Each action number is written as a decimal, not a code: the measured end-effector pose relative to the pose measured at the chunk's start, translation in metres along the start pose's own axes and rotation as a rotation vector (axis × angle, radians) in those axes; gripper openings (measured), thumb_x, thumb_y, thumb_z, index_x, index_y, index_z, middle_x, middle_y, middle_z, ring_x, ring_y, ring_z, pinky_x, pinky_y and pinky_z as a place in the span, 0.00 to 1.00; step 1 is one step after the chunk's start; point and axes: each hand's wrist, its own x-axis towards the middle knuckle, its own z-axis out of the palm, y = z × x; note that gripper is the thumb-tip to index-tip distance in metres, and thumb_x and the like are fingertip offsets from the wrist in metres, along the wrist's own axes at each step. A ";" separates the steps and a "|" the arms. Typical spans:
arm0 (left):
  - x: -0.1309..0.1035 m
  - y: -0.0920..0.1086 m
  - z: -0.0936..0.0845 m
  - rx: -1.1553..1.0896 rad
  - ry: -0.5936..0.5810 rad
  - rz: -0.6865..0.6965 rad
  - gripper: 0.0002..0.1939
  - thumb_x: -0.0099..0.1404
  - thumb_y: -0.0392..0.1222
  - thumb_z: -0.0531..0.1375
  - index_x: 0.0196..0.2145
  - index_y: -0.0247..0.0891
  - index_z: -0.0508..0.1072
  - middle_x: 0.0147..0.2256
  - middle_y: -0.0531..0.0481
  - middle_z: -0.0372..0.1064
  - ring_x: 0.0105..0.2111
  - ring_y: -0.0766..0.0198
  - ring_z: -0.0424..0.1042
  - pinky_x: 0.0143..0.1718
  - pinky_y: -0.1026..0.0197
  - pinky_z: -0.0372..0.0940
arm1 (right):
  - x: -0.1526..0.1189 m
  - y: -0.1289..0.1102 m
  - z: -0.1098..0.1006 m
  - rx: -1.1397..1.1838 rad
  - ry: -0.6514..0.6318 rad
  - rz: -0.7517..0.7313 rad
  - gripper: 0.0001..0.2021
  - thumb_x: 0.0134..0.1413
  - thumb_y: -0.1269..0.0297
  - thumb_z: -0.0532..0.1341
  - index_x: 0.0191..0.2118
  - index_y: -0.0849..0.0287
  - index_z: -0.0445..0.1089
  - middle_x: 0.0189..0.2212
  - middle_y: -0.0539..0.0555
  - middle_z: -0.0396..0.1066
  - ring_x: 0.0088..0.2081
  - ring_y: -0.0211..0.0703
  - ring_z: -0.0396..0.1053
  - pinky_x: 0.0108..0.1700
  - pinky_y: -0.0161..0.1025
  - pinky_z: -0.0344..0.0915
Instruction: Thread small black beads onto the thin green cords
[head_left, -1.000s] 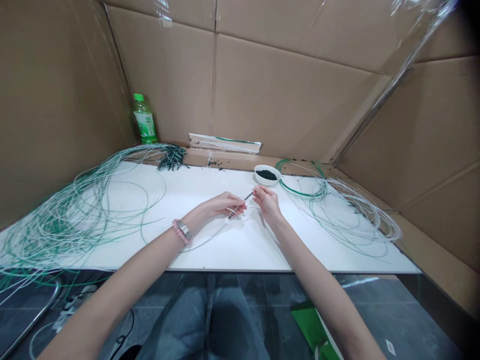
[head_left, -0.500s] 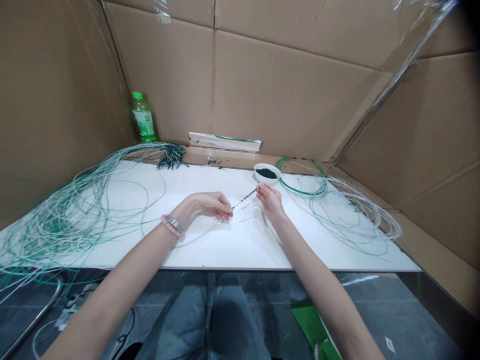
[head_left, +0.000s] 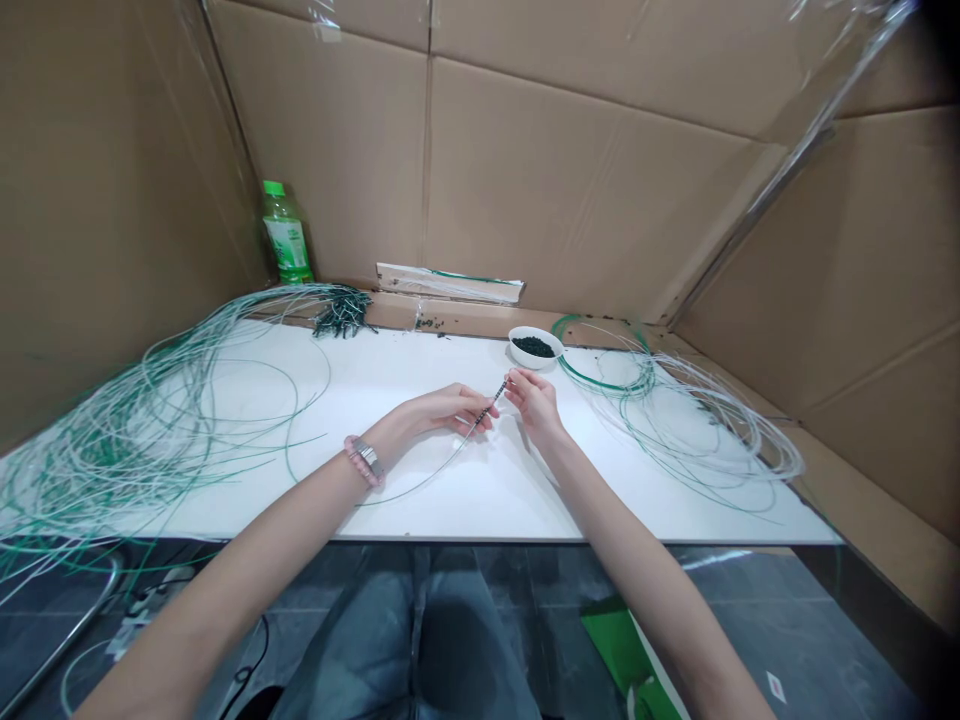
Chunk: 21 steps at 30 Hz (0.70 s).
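Note:
A thin pale string runs up from the white table, with a row of small dark beads threaded on its upper part. My right hand pinches the string's upper end between thumb and fingertips. Along the lower beads, the fingers of my left hand close round the string; exactly where they press is too small to tell. A bracelet and a band circle my left wrist. Just beyond my right hand stands a white bowl holding many dark beads.
Tangled green and white strings cover the table's left, their dark ends bunched at the back. More coiled strings lie at right. A green bottle stands in the back left corner. Cardboard walls enclose the white table.
My left hand has slid right and up along the string to the beads, close to my right hand. The right hand has shifted slightly left, still pinching the upper end.

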 end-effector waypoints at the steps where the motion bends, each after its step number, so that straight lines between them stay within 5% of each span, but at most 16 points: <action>1: 0.002 -0.001 0.004 -0.036 0.012 0.014 0.19 0.54 0.52 0.63 0.33 0.30 0.74 0.27 0.45 0.71 0.27 0.65 0.70 0.32 0.61 0.64 | 0.000 0.001 0.001 -0.006 -0.006 0.000 0.11 0.58 0.63 0.57 0.44 0.64 0.66 0.39 0.54 0.68 0.37 0.38 0.69 0.38 0.39 0.69; 7: 0.019 -0.014 0.022 -0.180 0.090 0.142 0.15 0.60 0.48 0.59 0.33 0.30 0.70 0.23 0.51 0.66 0.22 0.72 0.66 0.28 0.65 0.62 | -0.003 0.005 0.002 -0.056 -0.058 -0.002 0.10 0.58 0.63 0.57 0.42 0.64 0.66 0.37 0.53 0.69 0.34 0.36 0.69 0.35 0.37 0.69; 21: 0.025 -0.019 0.022 -0.215 0.247 0.056 0.12 0.66 0.45 0.54 0.37 0.31 0.68 0.28 0.52 0.65 0.23 0.73 0.64 0.24 0.67 0.64 | -0.004 0.006 -0.001 -0.326 -0.199 -0.291 0.07 0.57 0.65 0.58 0.36 0.64 0.68 0.34 0.51 0.69 0.33 0.35 0.68 0.36 0.37 0.69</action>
